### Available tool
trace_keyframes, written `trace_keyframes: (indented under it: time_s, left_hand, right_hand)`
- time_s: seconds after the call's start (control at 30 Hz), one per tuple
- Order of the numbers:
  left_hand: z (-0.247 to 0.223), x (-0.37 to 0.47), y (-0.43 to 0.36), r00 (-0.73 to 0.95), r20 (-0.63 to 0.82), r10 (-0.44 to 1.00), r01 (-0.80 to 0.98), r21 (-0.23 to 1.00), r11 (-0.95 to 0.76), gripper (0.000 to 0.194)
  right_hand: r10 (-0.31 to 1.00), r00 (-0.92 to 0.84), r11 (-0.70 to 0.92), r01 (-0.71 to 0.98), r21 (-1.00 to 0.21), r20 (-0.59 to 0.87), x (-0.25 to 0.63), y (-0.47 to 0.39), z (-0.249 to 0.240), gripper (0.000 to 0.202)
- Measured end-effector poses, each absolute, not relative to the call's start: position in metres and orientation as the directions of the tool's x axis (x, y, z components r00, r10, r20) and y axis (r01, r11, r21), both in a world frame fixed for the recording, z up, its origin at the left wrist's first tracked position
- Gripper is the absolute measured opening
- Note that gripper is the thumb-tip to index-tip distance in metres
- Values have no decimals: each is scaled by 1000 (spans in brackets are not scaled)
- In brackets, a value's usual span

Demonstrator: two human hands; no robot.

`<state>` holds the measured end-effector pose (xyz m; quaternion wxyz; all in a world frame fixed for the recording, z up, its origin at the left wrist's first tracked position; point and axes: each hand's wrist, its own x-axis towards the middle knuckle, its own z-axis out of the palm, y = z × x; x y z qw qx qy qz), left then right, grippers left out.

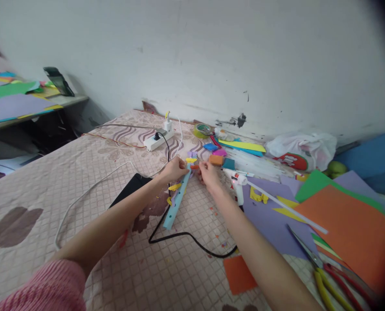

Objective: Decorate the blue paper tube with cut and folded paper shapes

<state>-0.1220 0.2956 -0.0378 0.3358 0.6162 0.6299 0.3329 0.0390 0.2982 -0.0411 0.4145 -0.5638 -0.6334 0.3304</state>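
A light blue strip (177, 205) with dark dots lies at a slant on the patterned cloth, with small yellow pieces (175, 187) along its left edge. My left hand (175, 169) is closed at the far end of the strip, its fingertips pinched on it. Just to the right, my right hand (208, 173) pinches a small orange-red piece (194, 166) beside the strip's far end. Yellow and lilac bits (191, 154) sit just beyond the fingertips.
A white glue gun (239, 179) with a long stick, scissors (315, 259) and coloured sheets (351, 229) lie at the right. A black cable (192, 235) loops in front. Behind stands a power strip (159, 139); a dark flat device (129, 190) is under my left forearm.
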Motion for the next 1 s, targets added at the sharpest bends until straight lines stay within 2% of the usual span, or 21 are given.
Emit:
trace_keyframes:
  time_s: [0.13, 0.3, 0.47, 0.67, 0.87, 0.9, 1.0]
  left_hand:
    - [-26, -126, 292, -34, 13, 999, 556, 831, 9, 26]
    - [2, -142, 275, -52, 114, 992, 556, 829, -66, 29]
    - [25, -155, 226, 7, 246, 969, 574, 793, -205, 24]
    - [29, -150, 153, 78, 134, 988, 626, 764, -153, 16]
    - [27, -118, 87, 246, 126, 961, 615, 746, -255, 8]
    - [25, -109, 77, 264, 157, 952, 604, 742, -290, 9]
    - [22, -79, 52, 279, 380, 882, 595, 652, -470, 9]
  right_hand:
    - [969, 70, 180, 462, -868, 238, 37, 267, -24, 29]
    - [952, -60, 299, 402, -866, 301, 42, 202, 1, 21]
    - [959, -164, 279, 412, -867, 230, 69, 146, 13, 13]
    - [983, -172, 115, 319, -941, 62, 107, 107, 0, 26]
    - [999, -42, 16, 309, -951, 3, 136, 63, -17, 38]
    - [1000, -18, -11, 298, -954, -17, 139, 58, -20, 40]
    - [997, 37, -79, 243, -967, -72, 146, 46, -26, 43]
